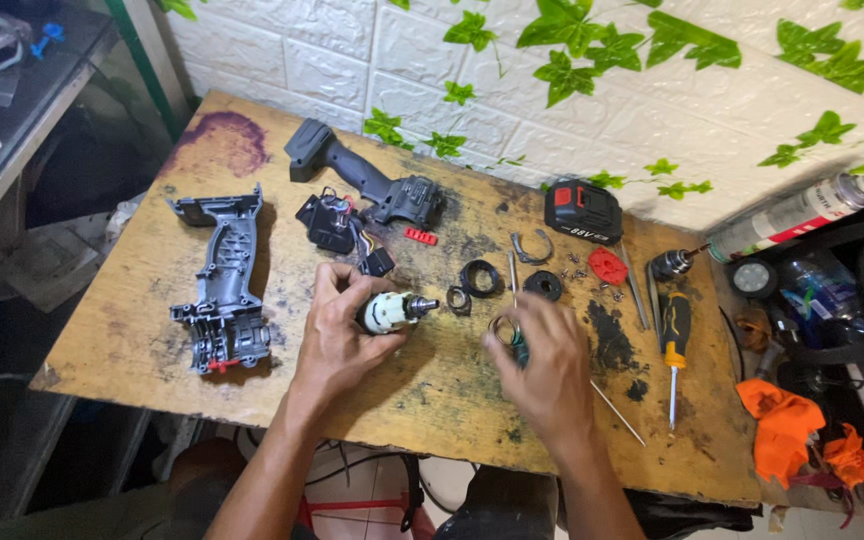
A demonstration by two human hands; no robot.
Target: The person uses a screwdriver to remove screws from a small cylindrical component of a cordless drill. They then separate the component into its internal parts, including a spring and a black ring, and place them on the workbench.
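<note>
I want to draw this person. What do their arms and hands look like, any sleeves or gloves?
Both arms are bare: no sleeves show, and no gloves, watch or rings that I can see. The left hand and right hand are bare, with slim forearms.

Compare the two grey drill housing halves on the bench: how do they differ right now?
The left housing half lies open side up, showing inner ribs, alone near the bench's left edge. The far housing half lies outer side up, looks darker, and has wired black parts beside it. Neither is touched: the left hand holds the motor. Both share the pistol-grip shape.
</note>
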